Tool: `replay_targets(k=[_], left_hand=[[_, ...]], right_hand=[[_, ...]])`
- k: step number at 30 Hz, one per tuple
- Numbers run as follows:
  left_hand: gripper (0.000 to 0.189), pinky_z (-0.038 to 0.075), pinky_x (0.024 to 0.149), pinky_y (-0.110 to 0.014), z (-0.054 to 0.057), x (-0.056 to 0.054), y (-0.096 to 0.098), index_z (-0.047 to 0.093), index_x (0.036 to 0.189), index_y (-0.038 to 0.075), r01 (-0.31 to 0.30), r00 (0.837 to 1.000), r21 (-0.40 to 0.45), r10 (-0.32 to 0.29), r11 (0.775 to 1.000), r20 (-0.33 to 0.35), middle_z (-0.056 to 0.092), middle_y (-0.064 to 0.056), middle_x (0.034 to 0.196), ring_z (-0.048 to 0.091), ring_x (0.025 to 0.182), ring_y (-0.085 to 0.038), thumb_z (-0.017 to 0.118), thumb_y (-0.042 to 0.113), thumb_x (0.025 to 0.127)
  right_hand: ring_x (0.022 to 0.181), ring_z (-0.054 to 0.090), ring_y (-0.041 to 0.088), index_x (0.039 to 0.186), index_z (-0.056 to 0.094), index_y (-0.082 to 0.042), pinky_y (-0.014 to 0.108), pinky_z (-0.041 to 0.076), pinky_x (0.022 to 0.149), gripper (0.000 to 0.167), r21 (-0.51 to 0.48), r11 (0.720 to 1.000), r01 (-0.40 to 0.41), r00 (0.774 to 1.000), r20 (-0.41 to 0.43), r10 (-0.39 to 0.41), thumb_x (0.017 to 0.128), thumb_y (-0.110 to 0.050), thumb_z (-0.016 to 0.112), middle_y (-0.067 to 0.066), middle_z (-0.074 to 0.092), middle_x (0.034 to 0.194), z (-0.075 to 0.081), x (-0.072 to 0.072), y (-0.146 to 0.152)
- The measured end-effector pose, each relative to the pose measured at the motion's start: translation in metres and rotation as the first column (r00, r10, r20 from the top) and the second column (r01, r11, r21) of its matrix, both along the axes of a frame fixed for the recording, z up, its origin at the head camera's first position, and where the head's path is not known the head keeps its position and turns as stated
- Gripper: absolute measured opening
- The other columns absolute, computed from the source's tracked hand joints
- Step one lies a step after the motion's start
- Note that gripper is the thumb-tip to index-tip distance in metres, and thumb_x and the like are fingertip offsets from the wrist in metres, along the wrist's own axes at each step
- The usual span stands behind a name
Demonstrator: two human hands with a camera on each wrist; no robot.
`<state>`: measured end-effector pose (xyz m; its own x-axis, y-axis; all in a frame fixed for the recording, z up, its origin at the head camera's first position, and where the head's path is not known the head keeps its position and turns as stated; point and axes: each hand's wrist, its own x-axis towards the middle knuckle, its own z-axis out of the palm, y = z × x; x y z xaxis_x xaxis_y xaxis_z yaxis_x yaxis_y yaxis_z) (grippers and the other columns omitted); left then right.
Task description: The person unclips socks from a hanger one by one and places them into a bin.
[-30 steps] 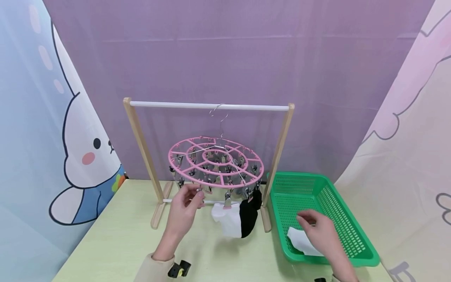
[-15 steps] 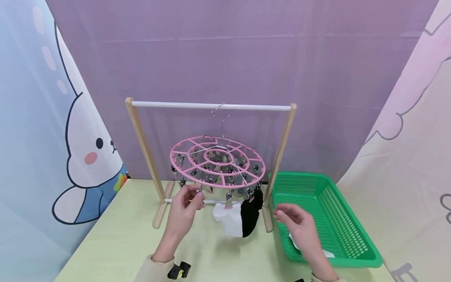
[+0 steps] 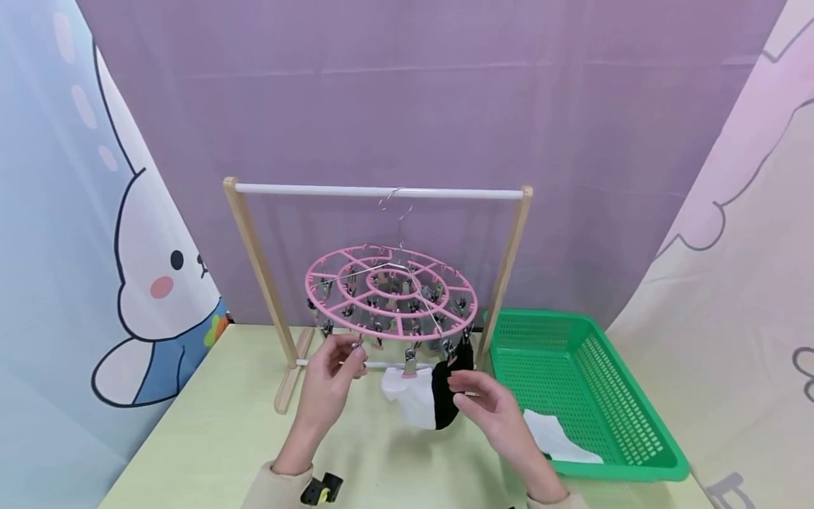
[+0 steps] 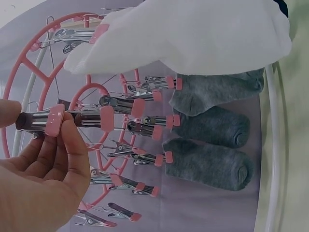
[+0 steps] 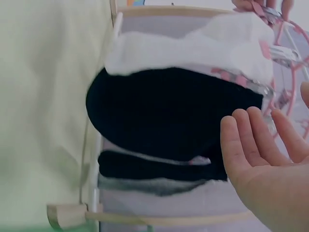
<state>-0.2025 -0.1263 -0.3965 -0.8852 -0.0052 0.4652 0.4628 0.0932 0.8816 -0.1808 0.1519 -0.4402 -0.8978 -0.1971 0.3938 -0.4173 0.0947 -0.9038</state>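
Note:
Between thumb and curled fingers, my left hand (image 3: pixel 326 389) pinches a metal clothespin (image 4: pixel 54 121) with pink tips, at the front of a round pink drying hanger (image 3: pixel 381 332). A white sock (image 3: pixel 413 403) and a black sock (image 3: pixel 444 396) hang from clips just to its right. My right hand (image 3: pixel 499 417) is in front of the black sock, overlapping its edge in the head view. Nothing is between its fingers, which extend loosely in the right wrist view. Several grey socks (image 4: pixel 207 164) hang farther in, seen in the left wrist view.
The hanger hooks over the white bar (image 3: pixel 318 189) of a wooden-post rack (image 3: pixel 256 254). A green basket (image 3: pixel 534 329) stands to the right, a white cloth piece (image 3: pixel 559 440) lying in it. Several free clips dangle under the hanger. A purple curtain (image 3: pixel 407 106) closes the back.
My right hand has moved left from over the green basket to the black sock, uncovering the white cloth piece. My left hand stays at the same clothespin.

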Motion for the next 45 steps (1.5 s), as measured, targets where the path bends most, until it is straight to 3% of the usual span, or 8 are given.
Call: replay_targets(k=[15,21,26,31,34,39,42,45], left_hand=[[0.024,0.059,0.076,-0.027,-0.003,0.001,-0.004,0.061,0.122,-0.005,-0.013,1.000,-0.035,0.013,0.999,-0.014,0.066,-0.016,0.096,0.068,0.081,-0.016,0.061,0.005,0.101],[0.023,0.056,0.081,-0.027,-0.005,0.002,-0.003,0.064,0.121,0.000,-0.102,0.993,-0.116,0.095,0.988,-0.064,0.069,-0.008,0.097,0.069,0.083,-0.016,0.064,0.009,0.100],[0.022,0.054,0.082,-0.026,-0.006,0.003,-0.003,0.067,0.119,0.002,-0.214,0.967,-0.176,0.183,0.961,-0.177,0.070,-0.002,0.100,0.064,0.090,-0.013,0.066,0.010,0.098],[0.023,0.051,0.079,-0.021,-0.005,0.005,-0.001,0.067,0.115,-0.001,-0.335,0.890,-0.162,0.255,0.928,-0.378,0.069,-0.006,0.099,0.063,0.089,-0.017,0.068,0.002,0.092],[0.021,0.050,0.078,-0.022,-0.002,0.006,0.003,0.067,0.109,-0.002,-0.382,0.799,-0.098,0.275,0.919,-0.535,0.068,-0.009,0.096,0.062,0.086,-0.020,0.066,-0.003,0.087],[0.013,0.052,0.076,-0.022,0.004,0.005,0.013,0.066,0.098,-0.007,-0.315,0.649,-0.044,0.181,0.948,-0.739,0.066,-0.014,0.089,0.061,0.077,-0.023,0.059,-0.003,0.087],[0.014,0.054,0.079,-0.024,0.006,0.006,0.021,0.067,0.098,-0.006,-0.311,0.607,-0.091,0.124,0.946,-0.785,0.068,-0.014,0.091,0.063,0.080,-0.025,0.057,0.003,0.092],[0.018,0.055,0.083,-0.029,0.006,0.009,0.028,0.068,0.102,-0.003,-0.339,0.617,-0.157,0.093,0.928,-0.781,0.070,-0.013,0.097,0.066,0.087,-0.028,0.056,0.009,0.096]], right_hand=[[0.101,0.064,0.018,0.126,0.062,0.008,0.024,0.053,0.087,0.037,-0.033,0.998,0.045,0.963,0.269,-0.035,0.094,-0.008,0.072,0.018,0.067,0.116,-0.011,-0.006,-0.038],[0.090,0.066,0.018,0.114,0.068,0.008,0.024,0.055,0.077,0.028,-0.038,0.995,0.094,0.964,0.254,-0.082,0.091,-0.005,0.074,0.016,0.070,0.102,-0.012,-0.007,-0.050],[0.083,0.065,0.014,0.107,0.070,0.007,0.024,0.055,0.072,0.021,-0.037,0.994,0.100,0.964,0.252,-0.088,0.090,-0.004,0.075,0.014,0.070,0.096,-0.010,-0.008,-0.055],[0.080,0.063,0.014,0.103,0.070,0.006,0.023,0.054,0.071,0.017,-0.026,0.995,0.095,0.959,0.271,-0.084,0.091,-0.006,0.075,0.011,0.069,0.092,-0.007,-0.007,-0.058],[0.077,0.062,0.013,0.100,0.070,0.005,0.023,0.052,0.068,0.016,-0.016,0.996,0.088,0.959,0.272,-0.080,0.091,-0.008,0.075,0.009,0.068,0.089,-0.005,-0.006,-0.058],[0.074,0.060,0.013,0.097,0.070,0.004,0.025,0.052,0.065,0.014,-0.006,0.997,0.075,0.960,0.271,-0.070,0.092,-0.009,0.074,0.008,0.068,0.087,-0.005,-0.004,-0.058],[0.075,0.061,0.013,0.097,0.071,0.003,0.025,0.053,0.067,0.013,-0.005,0.998,0.068,0.963,0.263,-0.064,0.092,-0.008,0.074,0.009,0.068,0.088,-0.005,-0.003,-0.058],[0.076,0.063,0.012,0.098,0.071,0.003,0.024,0.053,0.068,0.012,-0.002,0.998,0.063,0.966,0.251,-0.061,0.093,-0.008,0.073,0.010,0.069,0.089,-0.004,-0.002,-0.057]])
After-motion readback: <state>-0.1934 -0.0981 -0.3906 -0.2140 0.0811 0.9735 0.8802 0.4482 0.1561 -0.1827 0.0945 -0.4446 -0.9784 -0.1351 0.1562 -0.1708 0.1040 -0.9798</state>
